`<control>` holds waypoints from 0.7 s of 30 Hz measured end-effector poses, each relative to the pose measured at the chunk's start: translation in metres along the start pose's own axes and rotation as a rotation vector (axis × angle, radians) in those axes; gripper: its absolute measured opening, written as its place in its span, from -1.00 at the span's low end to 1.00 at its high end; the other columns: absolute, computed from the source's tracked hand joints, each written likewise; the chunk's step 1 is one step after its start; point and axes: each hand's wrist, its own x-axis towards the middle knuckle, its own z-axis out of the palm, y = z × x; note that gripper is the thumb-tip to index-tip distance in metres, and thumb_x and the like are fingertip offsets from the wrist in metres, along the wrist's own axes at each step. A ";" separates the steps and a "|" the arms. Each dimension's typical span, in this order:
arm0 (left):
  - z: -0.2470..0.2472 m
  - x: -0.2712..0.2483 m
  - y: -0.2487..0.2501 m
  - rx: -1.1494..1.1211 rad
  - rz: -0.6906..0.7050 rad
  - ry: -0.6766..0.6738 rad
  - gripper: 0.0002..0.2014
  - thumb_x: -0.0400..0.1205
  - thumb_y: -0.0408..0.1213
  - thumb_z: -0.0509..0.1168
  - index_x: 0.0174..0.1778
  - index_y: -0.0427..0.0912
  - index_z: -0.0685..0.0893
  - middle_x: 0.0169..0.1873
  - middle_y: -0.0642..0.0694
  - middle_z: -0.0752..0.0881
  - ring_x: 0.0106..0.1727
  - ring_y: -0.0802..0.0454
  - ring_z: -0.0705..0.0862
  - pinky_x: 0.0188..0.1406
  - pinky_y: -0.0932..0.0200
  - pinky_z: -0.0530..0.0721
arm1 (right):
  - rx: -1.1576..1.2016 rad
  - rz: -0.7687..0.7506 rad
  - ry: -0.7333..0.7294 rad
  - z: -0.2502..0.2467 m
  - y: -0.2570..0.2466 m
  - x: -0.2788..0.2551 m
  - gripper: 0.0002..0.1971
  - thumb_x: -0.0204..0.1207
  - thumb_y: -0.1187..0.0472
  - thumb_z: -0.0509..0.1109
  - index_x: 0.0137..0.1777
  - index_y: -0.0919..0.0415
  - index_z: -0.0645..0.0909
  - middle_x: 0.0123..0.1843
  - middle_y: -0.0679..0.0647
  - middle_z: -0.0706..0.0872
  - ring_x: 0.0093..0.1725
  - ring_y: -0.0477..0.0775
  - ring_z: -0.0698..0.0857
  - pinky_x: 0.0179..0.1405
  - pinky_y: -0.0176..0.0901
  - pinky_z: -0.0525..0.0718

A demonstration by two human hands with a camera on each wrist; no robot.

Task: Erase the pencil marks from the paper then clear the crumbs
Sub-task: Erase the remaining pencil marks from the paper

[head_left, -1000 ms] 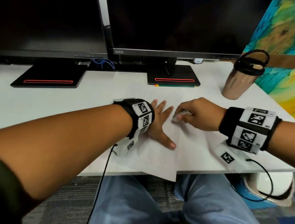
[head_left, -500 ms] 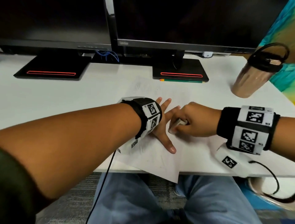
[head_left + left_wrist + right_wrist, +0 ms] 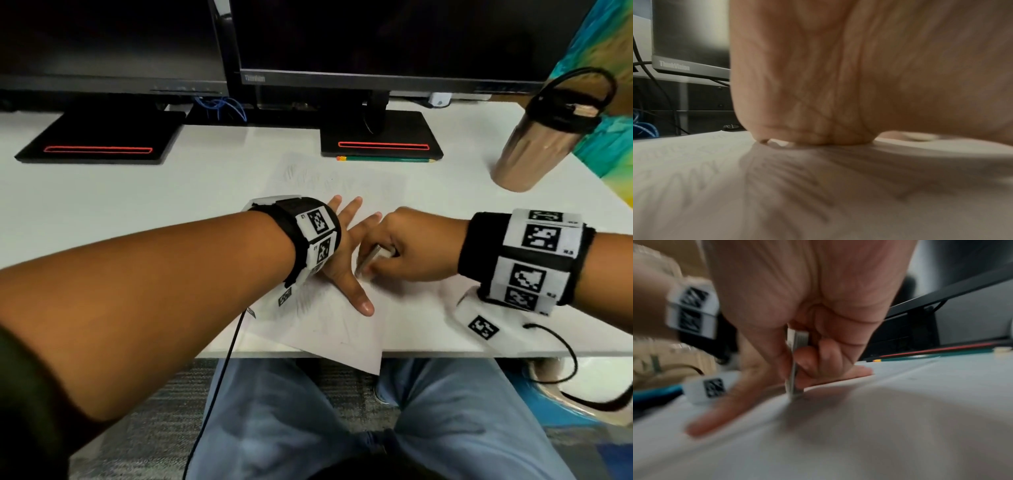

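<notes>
Left hand (image 3: 342, 253) splayed flat on paper (image 3: 329, 329), right hand (image 3: 407, 246) pinching eraser (image 3: 371, 257)

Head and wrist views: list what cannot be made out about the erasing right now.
- Eraser tip: head view, hidden under the right hand; right wrist view, blurred.
- Pencil marks on the paper: too faint in the head view, smeared in the left wrist view.
- Crumbs: too small in every view.
- Left hand fingers: left wrist view, blocked by the palm.

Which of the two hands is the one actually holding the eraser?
The right hand: its fingers curl round the eraser, tip on the paper. The left hand lies flat, fingers spread, pressing the paper.
</notes>
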 end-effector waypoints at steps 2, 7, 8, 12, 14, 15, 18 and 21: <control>0.000 -0.001 0.000 -0.005 -0.001 -0.005 0.45 0.07 0.65 0.35 0.65 0.23 -0.47 0.62 -0.11 -0.60 0.65 -0.30 -0.52 0.62 -0.49 -0.23 | 0.008 0.008 -0.024 0.000 0.000 0.001 -0.86 0.49 0.12 0.44 0.00 0.03 0.79 -0.19 -0.19 0.81 -0.24 -0.24 0.71 -0.14 -0.30 0.68; -0.001 -0.001 0.000 -0.006 -0.002 0.004 0.49 0.05 0.66 0.35 0.62 0.21 -0.54 0.63 -0.11 -0.58 0.66 -0.29 -0.49 0.60 -0.48 -0.21 | 0.006 0.027 0.030 -0.003 0.006 0.001 -0.82 0.49 0.13 0.42 0.04 0.03 0.79 -0.23 -0.25 0.81 -0.21 -0.16 0.75 -0.07 -0.14 0.72; -0.001 -0.001 -0.001 -0.006 0.001 0.008 0.48 0.07 0.65 0.36 0.63 0.21 -0.52 0.63 -0.12 -0.58 0.66 -0.30 -0.49 0.60 -0.48 -0.21 | 0.014 -0.018 -0.003 -0.001 0.002 -0.001 -0.84 0.50 0.19 0.43 0.02 0.09 0.78 -0.30 -0.41 0.74 -0.26 -0.27 0.71 -0.18 -0.37 0.65; -0.001 -0.003 0.001 0.001 -0.001 0.012 0.48 0.09 0.64 0.36 0.62 0.19 -0.54 0.64 -0.11 -0.57 0.66 -0.30 -0.48 0.60 -0.45 -0.22 | 0.035 -0.002 0.043 -0.001 0.008 -0.004 -0.88 0.50 0.16 0.48 -0.01 -0.03 0.78 -0.36 -0.49 0.69 -0.30 -0.24 0.66 -0.28 -0.37 0.56; -0.001 -0.002 0.001 -0.003 -0.003 0.014 0.48 0.09 0.64 0.36 0.62 0.19 -0.54 0.64 -0.11 -0.57 0.67 -0.30 -0.48 0.60 -0.45 -0.22 | 0.036 0.002 0.073 -0.001 0.010 -0.004 -0.86 0.50 0.15 0.47 0.01 -0.07 0.78 -0.28 -0.41 0.73 -0.29 -0.23 0.68 -0.23 -0.32 0.60; -0.001 -0.001 0.000 -0.008 -0.004 0.017 0.49 0.08 0.64 0.37 0.62 0.19 -0.55 0.64 -0.11 -0.57 0.67 -0.31 -0.48 0.60 -0.45 -0.22 | 0.041 -0.024 0.053 0.001 0.009 -0.005 -0.86 0.50 0.17 0.47 0.00 -0.04 0.79 -0.27 -0.43 0.72 -0.28 -0.26 0.68 -0.22 -0.35 0.61; 0.000 -0.001 0.000 -0.015 -0.006 0.017 0.51 0.04 0.65 0.37 0.61 0.21 -0.56 0.64 -0.10 -0.57 0.67 -0.30 -0.48 0.60 -0.46 -0.20 | 0.038 -0.047 -0.012 0.003 0.004 -0.009 -0.88 0.50 0.16 0.47 -0.07 -0.11 0.78 -0.26 -0.39 0.74 -0.25 -0.29 0.68 -0.30 -0.46 0.54; -0.001 0.000 0.000 -0.019 -0.006 0.015 0.51 0.05 0.65 0.37 0.61 0.20 -0.57 0.64 -0.10 -0.56 0.67 -0.30 -0.47 0.60 -0.46 -0.21 | 0.029 0.012 0.070 0.001 0.010 -0.010 -0.90 0.51 0.12 0.47 -0.02 -0.04 0.79 -0.18 -0.27 0.79 -0.13 -0.17 0.75 -0.10 -0.33 0.66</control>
